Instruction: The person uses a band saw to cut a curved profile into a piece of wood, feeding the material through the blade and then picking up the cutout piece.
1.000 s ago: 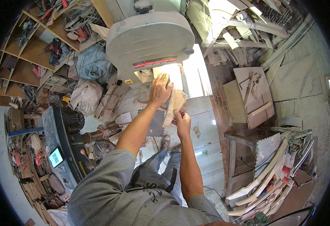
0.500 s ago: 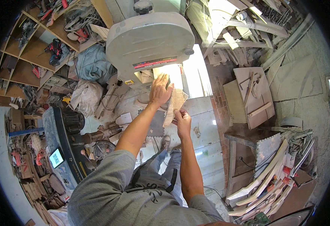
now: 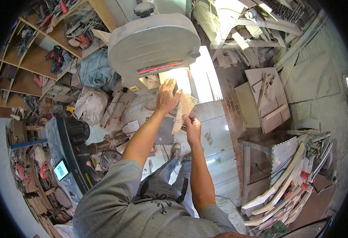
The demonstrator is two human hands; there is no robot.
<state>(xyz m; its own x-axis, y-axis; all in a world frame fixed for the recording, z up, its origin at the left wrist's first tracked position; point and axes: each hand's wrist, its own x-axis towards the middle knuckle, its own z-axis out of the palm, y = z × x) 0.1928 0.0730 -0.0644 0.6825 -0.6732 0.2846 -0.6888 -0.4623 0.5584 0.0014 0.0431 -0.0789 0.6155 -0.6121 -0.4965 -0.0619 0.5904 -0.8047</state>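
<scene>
A band saw (image 3: 154, 45) with a rounded grey upper housing stands in front of me, its table brightly lit. A pale wooden piece (image 3: 186, 104) with an angled outline extends from the lit saw table toward me. My left hand (image 3: 166, 97) lies with fingers stretched forward beside the far part of the wood, just below the housing; its fingertips are in the glare. My right hand (image 3: 192, 126) pinches the near part of the wood between thumb and fingers. Housing and glare hide the blade and the far end of the wood.
Left of the saw are wooden shelves (image 3: 31, 59) with power tools and a pale cloth bundle (image 3: 93, 105). A dark machine with a small lit screen (image 3: 61, 169) is nearer. At right, boards (image 3: 266, 99) lean, and curved wooden strips (image 3: 279, 190) are stacked by a bench.
The whole view has shifted slightly, with the saw a little further left in it. Both hands and the wood keep nearly the same place relative to each other.
</scene>
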